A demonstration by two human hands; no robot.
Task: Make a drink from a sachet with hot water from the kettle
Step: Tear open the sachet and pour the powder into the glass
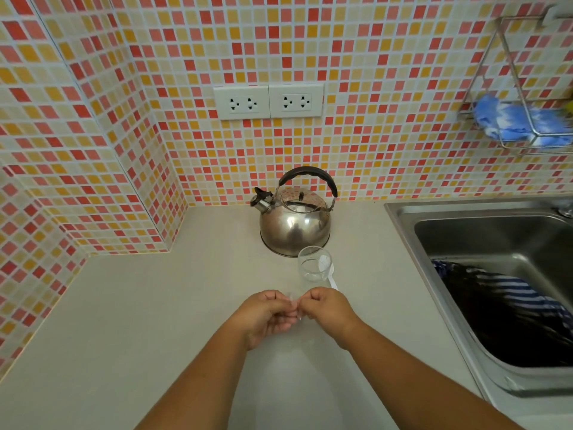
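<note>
Your left hand (pixel 269 315) and right hand (pixel 327 308) meet over the counter (pixel 155 305), fingers curled, both pinching a small pale sachet (pixel 293 301) (blurred, barely visible) betw. thumb and fingertips. Glass (pixel 313 264) w/ white spoon (pixel 331 276) just beyond; kettle (pixel 294 225) farther back. Sink (pixel 483 243) at right.

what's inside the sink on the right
In the stainless steel sink lies a dark cloth with blue and white stripes, covering most of the near basin floor. Whatever sits beneath the cloth, and the drain, is hidden. The far part of the basin shows bare metal.
</note>
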